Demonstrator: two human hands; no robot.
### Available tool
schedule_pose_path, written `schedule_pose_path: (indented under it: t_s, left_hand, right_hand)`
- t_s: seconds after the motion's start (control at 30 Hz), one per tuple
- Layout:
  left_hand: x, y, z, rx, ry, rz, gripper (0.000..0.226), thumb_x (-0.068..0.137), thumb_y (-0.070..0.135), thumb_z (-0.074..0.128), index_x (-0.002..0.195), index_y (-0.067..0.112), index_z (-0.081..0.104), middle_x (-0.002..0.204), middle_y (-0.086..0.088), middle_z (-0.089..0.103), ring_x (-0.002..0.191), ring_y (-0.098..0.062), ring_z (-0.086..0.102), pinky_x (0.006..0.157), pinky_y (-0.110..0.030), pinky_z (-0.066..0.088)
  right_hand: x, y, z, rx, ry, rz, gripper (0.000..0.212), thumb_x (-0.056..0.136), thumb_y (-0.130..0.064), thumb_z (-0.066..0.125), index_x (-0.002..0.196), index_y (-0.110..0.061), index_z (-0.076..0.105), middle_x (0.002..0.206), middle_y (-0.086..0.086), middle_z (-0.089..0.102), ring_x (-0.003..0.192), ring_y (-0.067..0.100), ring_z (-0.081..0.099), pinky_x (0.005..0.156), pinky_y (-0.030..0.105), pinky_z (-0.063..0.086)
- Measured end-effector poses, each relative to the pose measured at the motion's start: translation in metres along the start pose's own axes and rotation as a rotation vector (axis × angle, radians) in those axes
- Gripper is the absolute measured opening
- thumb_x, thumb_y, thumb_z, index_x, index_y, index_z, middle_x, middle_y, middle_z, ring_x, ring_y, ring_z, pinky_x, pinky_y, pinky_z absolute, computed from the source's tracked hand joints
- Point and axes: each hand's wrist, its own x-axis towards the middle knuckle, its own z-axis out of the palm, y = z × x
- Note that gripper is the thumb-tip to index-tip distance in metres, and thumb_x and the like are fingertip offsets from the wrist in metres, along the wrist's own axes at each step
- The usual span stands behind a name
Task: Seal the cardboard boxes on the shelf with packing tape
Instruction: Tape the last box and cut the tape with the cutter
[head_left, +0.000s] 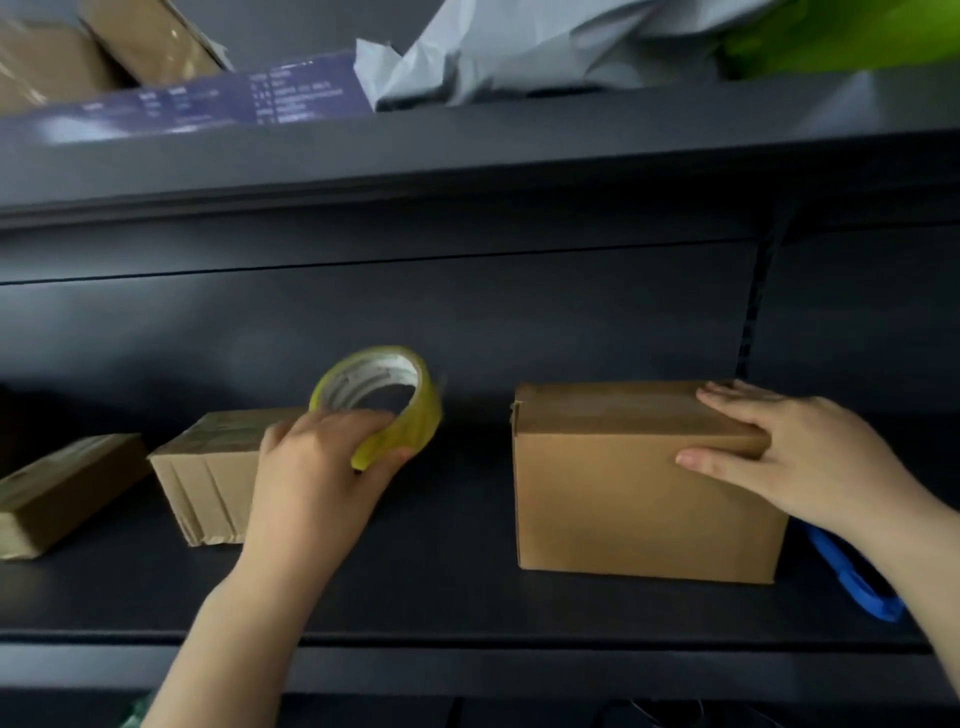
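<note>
My left hand (317, 462) grips a yellowish roll of clear packing tape (382, 402), held tilted above the dark grey metal shelf (441, 571), just right of a small brown cardboard box (208, 478). My right hand (795, 452) lies with fingers straight on the top right corner of a larger plain brown cardboard box (623, 493), thumb against its front face. A blue-handled tool (852, 582) lies beside that box, under my wrist.

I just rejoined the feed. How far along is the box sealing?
Two boxes on the left look already taped. The left hand grips the tape roll; the right hand rests on the upright box, whose top seam is yet to be taped.
</note>
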Motion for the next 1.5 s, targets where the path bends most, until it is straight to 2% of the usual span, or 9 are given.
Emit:
schedule_pose_path:
  t_s: [0.17,0.4,0.57,0.73,0.97,1.1,1.2,1.37,1.5]
  left_hand:
    - [0.023,0.02,-0.036,0.023,0.124,0.119,0.026,0.07,0.027,0.066,0.091,0.011,0.07,0.083,0.003,0.066,0.086,-0.025,0.061,0.081,-0.04,0.033]
    - [0.037,0.054,-0.036,-0.094,0.033,0.255,0.031,0.07,0.03,0.064,0.094,0.01,0.069,0.084,0.014,0.052,0.085,-0.011,0.048,0.084,-0.039,0.031]
    - [0.043,0.058,-0.029,-0.172,-0.034,0.24,0.037,0.071,0.035,0.06,0.1,0.013,0.069,0.088,0.014,0.054,0.091,-0.01,0.048,0.087,-0.036,0.029]
    - [0.048,0.061,-0.024,-0.241,-0.006,0.291,0.033,0.07,0.03,0.074,0.098,0.013,0.069,0.083,0.024,0.048,0.077,-0.001,0.046,0.081,-0.038,0.032]
    - [0.057,0.066,-0.024,-0.374,-0.082,0.315,0.024,0.068,0.042,0.064,0.091,0.04,0.055,0.083,0.026,0.053,0.083,0.001,0.054,0.08,-0.032,0.039]
    - [0.06,0.064,-0.025,-0.405,-0.075,0.333,0.024,0.069,0.036,0.065,0.087,0.043,0.054,0.079,0.03,0.052,0.085,0.016,0.05,0.076,-0.014,0.035]
    - [0.063,0.062,-0.026,-0.415,-0.1,0.315,0.022,0.069,0.035,0.064,0.087,0.042,0.055,0.08,0.026,0.054,0.086,0.011,0.051,0.075,-0.003,0.034]
    - [0.067,0.06,-0.026,-0.399,-0.096,0.32,0.024,0.069,0.034,0.064,0.093,0.03,0.065,0.084,0.026,0.053,0.082,0.003,0.054,0.08,-0.013,0.038]
    - [0.068,0.059,-0.024,-0.331,-0.056,0.364,0.026,0.071,0.034,0.064,0.093,0.02,0.07,0.083,0.029,0.053,0.084,-0.005,0.052,0.087,-0.03,0.034]
  right_hand:
    - [0.014,-0.022,0.018,-0.063,-0.001,-0.054,0.101,0.056,-0.089,0.024,0.138,-0.032,0.039,0.144,-0.019,0.033,0.134,0.0,0.024,0.107,0.03,0.025]
    - [0.032,-0.056,0.03,-0.236,-0.016,-0.118,0.115,0.054,-0.091,0.006,0.143,-0.023,0.032,0.149,-0.007,0.032,0.136,0.013,0.031,0.108,0.038,0.024]
    - [0.036,-0.055,0.007,-0.184,-0.127,-0.117,0.115,0.054,-0.089,0.014,0.147,-0.022,0.021,0.153,-0.005,0.023,0.139,0.016,0.023,0.113,0.044,0.015]
    - [0.03,-0.062,-0.018,0.488,-0.036,-0.189,0.098,0.058,-0.082,0.044,0.142,-0.033,0.031,0.146,-0.012,0.036,0.132,0.004,0.033,0.108,0.03,0.027]
    - [0.034,-0.086,-0.014,1.164,0.158,-0.236,0.027,0.077,-0.02,0.072,0.103,-0.025,0.067,0.101,-0.009,0.071,0.097,0.004,0.065,0.082,0.019,0.05]
    - [0.036,-0.092,-0.005,1.271,0.26,-0.269,0.022,0.074,-0.006,0.073,0.089,-0.023,0.072,0.089,-0.006,0.074,0.09,0.01,0.068,0.075,0.017,0.051]
    - [0.038,-0.095,-0.006,1.247,0.37,-0.337,0.021,0.073,-0.007,0.074,0.076,-0.028,0.075,0.087,-0.008,0.073,0.092,0.011,0.067,0.082,0.025,0.051]
    - [0.043,-0.1,-0.009,1.328,0.343,-0.319,0.017,0.074,-0.006,0.072,0.077,-0.021,0.068,0.082,-0.007,0.071,0.084,0.008,0.066,0.073,0.017,0.05]
    - [0.042,-0.104,-0.002,1.313,0.326,-0.311,0.029,0.078,-0.01,0.069,0.103,-0.023,0.066,0.096,-0.012,0.071,0.095,0.004,0.065,0.078,0.015,0.05]
